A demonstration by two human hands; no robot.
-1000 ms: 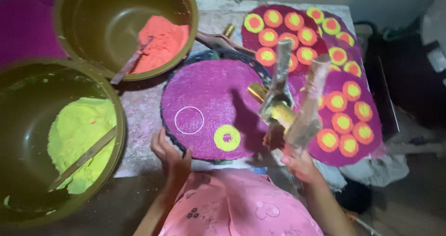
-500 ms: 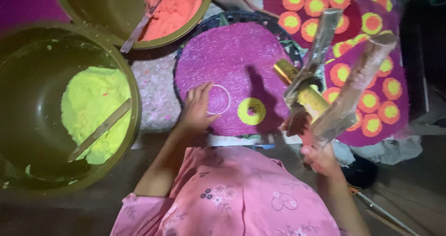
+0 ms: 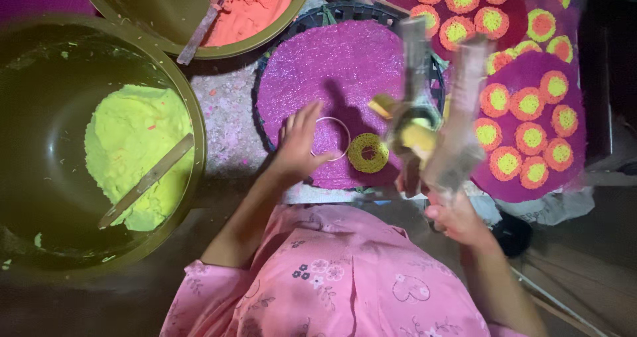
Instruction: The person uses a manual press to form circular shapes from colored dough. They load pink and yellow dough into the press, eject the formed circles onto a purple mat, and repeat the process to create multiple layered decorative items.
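Head view: the left hand [image 3: 297, 146] now rests on the magenta disc [image 3: 318, 78], its fingers spread and touching the rim of a thin white ring [image 3: 330, 138]; they are not closed around it, so the hand is open. 1 second ago that hand sat at the near edge of the disc, short of the ring, so it has come forward onto the ring. The ring lies just left of 1 finished yellow circle [image 3: 368, 152], near the disc's near edge.

The right hand [image 3: 458, 217] stays clenched on a bundle of long, blurred tools [image 3: 438, 121], held above the disc's right side.

Beyond the disc's right edge lies another magenta sheet [image 3: 584, 121] covered with orange-and-yellow circles. At left stand 2 olive bowls: 1 of green powder [image 3: 129, 154] with a flat stick [image 3: 146, 181], 1 of orange powder [image 3: 249, 8].

With the ring pinned flat, the disc looks ready for its 2nd circle.
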